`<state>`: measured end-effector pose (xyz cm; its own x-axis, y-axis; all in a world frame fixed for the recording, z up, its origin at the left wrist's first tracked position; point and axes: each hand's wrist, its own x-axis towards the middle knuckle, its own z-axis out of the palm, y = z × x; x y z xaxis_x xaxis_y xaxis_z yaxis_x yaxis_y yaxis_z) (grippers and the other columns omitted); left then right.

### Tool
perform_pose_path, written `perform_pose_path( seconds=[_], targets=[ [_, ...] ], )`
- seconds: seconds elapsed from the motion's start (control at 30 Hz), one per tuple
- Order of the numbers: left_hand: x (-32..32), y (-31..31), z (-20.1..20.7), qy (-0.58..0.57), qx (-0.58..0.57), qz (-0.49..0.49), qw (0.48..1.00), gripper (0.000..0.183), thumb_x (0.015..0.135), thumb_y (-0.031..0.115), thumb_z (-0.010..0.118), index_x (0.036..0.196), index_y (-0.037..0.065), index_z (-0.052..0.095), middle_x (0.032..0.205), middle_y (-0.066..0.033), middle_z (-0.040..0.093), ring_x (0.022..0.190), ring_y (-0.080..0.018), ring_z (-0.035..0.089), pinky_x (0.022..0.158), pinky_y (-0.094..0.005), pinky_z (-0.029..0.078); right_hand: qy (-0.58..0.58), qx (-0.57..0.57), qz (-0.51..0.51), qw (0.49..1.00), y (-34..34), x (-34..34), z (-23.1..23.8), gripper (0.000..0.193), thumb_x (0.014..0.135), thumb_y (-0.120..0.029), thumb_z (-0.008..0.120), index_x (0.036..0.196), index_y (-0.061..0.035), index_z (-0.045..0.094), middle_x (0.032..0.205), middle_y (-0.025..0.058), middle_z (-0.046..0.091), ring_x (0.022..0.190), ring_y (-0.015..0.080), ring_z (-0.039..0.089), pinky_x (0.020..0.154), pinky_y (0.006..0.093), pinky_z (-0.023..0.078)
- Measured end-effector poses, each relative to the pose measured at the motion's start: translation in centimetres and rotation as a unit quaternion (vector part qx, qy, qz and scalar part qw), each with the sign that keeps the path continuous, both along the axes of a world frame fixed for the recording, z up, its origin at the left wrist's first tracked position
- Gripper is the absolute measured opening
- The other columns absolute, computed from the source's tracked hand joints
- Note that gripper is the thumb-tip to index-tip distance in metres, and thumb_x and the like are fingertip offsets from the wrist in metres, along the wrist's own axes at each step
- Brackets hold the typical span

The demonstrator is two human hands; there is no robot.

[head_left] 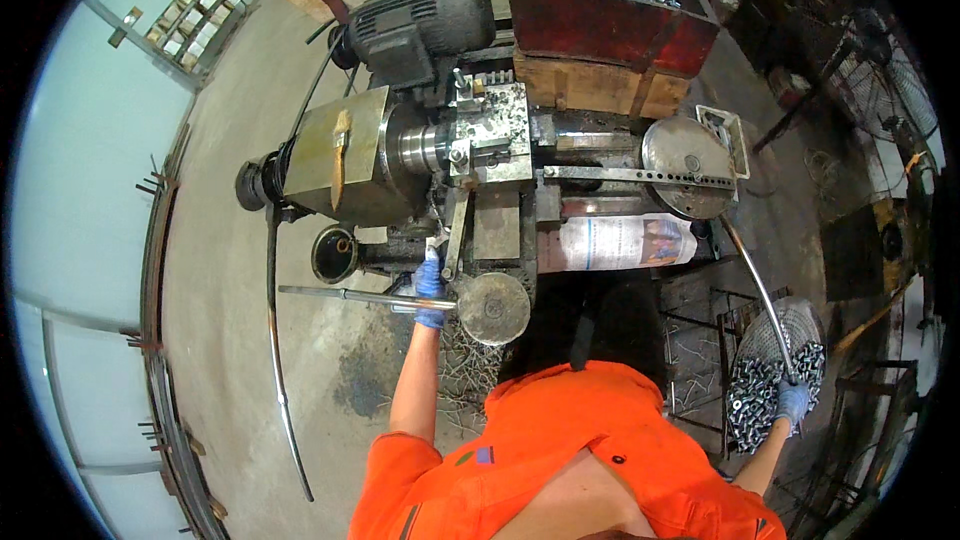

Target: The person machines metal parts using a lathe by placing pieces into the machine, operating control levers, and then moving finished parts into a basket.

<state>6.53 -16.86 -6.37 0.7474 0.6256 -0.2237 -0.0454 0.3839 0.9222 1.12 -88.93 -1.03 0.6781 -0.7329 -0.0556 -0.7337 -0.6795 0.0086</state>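
My left hand [430, 285], in a blue glove, reaches up beside the lathe-like machine [497, 140], below its spindle. Its fingers are closed together at a small pale thing or tip that I cannot make out. A metal handle rod [345, 294] crosses over the wrist and joins a round metal disc [493, 308]. Out to the right, my gloved right hand [792, 400] is wrapped round the lower end of a long metal lever [755, 275]. That lever runs down from a large round plate [688, 166]. Below the right hand lies a mesh basket [797, 318] of metal fittings.
A wooden-handled brush [340, 160] lies on the machine's housing [310, 185]. Behind stand an electric motor [420, 25] and a red bin [600, 35] of metal parts. A long bent lever [277, 340] hangs at left. Metal shavings [465, 365] litter the floor.
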Motion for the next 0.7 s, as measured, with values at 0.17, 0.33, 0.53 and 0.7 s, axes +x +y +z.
perform_pose_path(
  seconds=[0.17,0.33,0.53,0.7],
  targets=[
    [-0.4,0.0,0.0,0.009,0.083,0.009,0.996,0.028,0.09,0.03,0.056,0.085,0.005,0.068,0.07,0.0032,0.061,0.058,-0.0064,0.05,0.056,-0.0228,0.041,-0.011,0.021,0.014,1.0,-1.2,-0.1,-1.1,0.036,0.069,-0.033,0.068,0.094,-0.007,0.068,0.09,0.021,0.065,0.087,0.0364,0.062,0.082,0.0417,0.047],
    [-2.6,3.2,-2.4,0.086,0.294,0.095,0.947,0.026,0.091,0.025,0.056,0.075,0.006,0.065,0.062,0.0036,0.057,0.054,-0.0061,0.047,0.048,-0.024,0.038,-0.008,0.01,0.018,1.0,-2.0,-0.1,-2.1,0.034,0.07,-0.033,0.066,0.09,-0.0059,0.068,0.089,0.0218,0.065,0.087,0.0362,0.062,0.081,0.0409,0.047],
    [-1.1,3.2,-2.5,0.032,0.274,0.034,0.961,0.024,0.09,0.026,0.057,0.087,0.003,0.063,0.068,0.0013,0.059,0.057,-0.0091,0.048,0.053,-0.0261,0.04,0.001,-0.017,-0.009,1.0,-1.5,0.0,-1.9,0.036,0.069,-0.034,0.067,0.09,-0.0045,0.067,0.092,0.0207,0.065,0.088,0.0349,0.062,0.081,0.0396,0.047],
    [0.6,3.8,-4.6,0.065,0.376,-0.031,0.924,0.027,0.085,0.026,0.061,0.096,0.002,0.064,0.073,-0.0101,0.064,0.061,-0.0159,0.054,0.063,-0.0311,0.046,-0.059,-0.013,0.038,0.997,0.2,0.3,-1.7,0.041,0.066,-0.031,0.066,0.101,-0.0095,0.065,0.083,0.0184,0.066,0.08,0.0361,0.063,0.075,0.0414,0.048]
  ],
)
